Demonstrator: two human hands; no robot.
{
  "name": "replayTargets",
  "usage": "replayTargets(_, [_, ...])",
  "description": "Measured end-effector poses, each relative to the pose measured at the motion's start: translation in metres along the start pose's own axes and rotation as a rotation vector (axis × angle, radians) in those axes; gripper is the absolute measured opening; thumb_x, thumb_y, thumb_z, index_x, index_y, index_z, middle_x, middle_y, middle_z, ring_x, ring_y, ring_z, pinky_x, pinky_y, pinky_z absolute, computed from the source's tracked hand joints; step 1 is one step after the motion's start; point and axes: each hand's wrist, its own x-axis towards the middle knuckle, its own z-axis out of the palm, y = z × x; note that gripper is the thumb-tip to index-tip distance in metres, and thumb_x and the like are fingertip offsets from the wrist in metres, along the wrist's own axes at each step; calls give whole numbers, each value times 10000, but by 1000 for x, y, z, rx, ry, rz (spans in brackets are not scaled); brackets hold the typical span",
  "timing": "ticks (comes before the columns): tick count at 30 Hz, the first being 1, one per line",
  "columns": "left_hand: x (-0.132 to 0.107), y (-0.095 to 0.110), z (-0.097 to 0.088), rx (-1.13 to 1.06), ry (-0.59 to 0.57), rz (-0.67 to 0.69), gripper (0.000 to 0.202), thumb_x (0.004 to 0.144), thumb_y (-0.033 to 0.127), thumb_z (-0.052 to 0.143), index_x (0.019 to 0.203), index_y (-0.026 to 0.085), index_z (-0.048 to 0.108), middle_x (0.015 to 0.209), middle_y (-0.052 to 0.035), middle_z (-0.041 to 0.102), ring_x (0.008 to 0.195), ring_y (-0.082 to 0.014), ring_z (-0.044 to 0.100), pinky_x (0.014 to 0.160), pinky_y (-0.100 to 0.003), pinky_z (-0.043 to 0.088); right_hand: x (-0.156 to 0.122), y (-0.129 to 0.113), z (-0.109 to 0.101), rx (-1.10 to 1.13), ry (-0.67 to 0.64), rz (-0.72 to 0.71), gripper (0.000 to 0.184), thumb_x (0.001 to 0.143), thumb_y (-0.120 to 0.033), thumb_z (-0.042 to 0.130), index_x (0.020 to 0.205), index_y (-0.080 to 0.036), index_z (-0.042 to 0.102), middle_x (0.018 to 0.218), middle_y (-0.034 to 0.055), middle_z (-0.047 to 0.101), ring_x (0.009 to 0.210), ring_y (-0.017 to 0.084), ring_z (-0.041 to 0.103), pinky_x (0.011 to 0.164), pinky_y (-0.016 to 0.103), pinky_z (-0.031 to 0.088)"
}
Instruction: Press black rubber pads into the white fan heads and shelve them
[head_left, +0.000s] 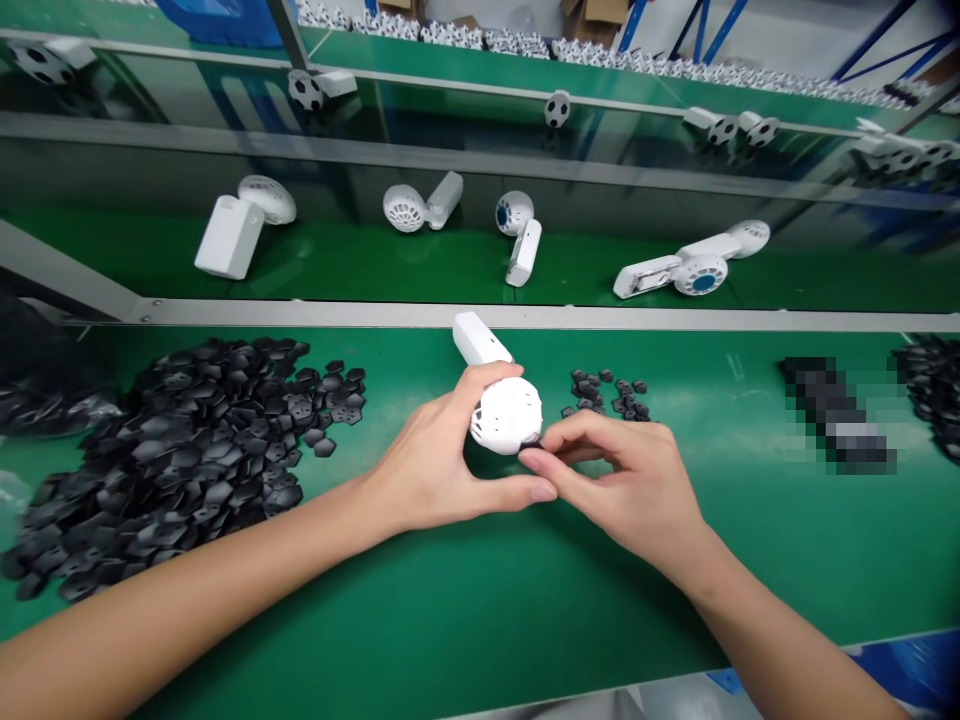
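My left hand [442, 455] is wrapped round a white hand-held fan [504, 405] with a round ball-shaped head and a handle pointing away from me. It is held just above the green table [480, 600]. My right hand [626, 480] pinches at the lower right edge of the fan's head; a small dark piece seems to sit at its fingertips, too small to name. A small heap of black hexagonal pieces [609, 393] lies just behind my right hand. A large pile of the same black pieces [195, 450] spreads to the left.
Behind a metal rail [480, 315] runs a green conveyor belt with several white fans [240, 225] lying on it. Finished fans with football patterns [556, 108] sit on a higher shelf. More black pieces [930, 390] lie at the far right, beside a blurred dark object [836, 415].
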Motion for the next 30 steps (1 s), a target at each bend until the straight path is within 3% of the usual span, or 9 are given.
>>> replayTargets(11, [-4,2,8,-27,77,12,820,766,566,885,1417,304,462,1132,-22,709,861,-202,701,725,-306,540,-7,3,7,-117,51,-68,209,934,-392,828,807,-262,724,737,-27,777,615,176,734,521,279,549])
replayTargets(19, [-5,-2,11,-25,112,48,818,765,556,891,1429,315,478,1112,-19,718,821,-193,696,721,-309,541,-5,9,9,-134,12,-147,238,999,-408,751,829,-257,682,757,-14,752,612,156,663,580,292,495])
replayTargets(23, [-5,-7,5,-50,110,77,714,814,514,851,1396,290,502,1112,-28,709,820,-185,685,684,-286,524,3,13,-13,-92,-163,-138,196,1095,-392,581,1044,-274,729,945,12,792,806,185,736,730,297,558])
replayTargets(25, [-5,-8,2,-55,137,81,617,855,467,815,1370,275,534,1084,-28,703,789,-170,665,658,-273,510,9,19,-31,-99,-133,-61,260,1127,-379,498,1186,-288,734,1046,21,807,929,203,762,831,313,579])
replayTargets(28, [-5,-9,-3,-85,161,88,539,884,426,783,1351,264,568,1054,-26,688,765,-157,640,637,-267,502,18,34,-57,-250,-57,60,274,1116,-396,520,1166,-285,765,1027,23,812,925,222,767,827,331,580])
replayTargets(30, [-5,-9,-4,-132,174,102,504,901,413,770,1344,266,580,1054,-26,680,767,-154,631,636,-268,507,22,46,-67,-362,-111,63,247,1092,-389,570,1115,-281,790,1067,31,808,947,239,759,823,347,572])
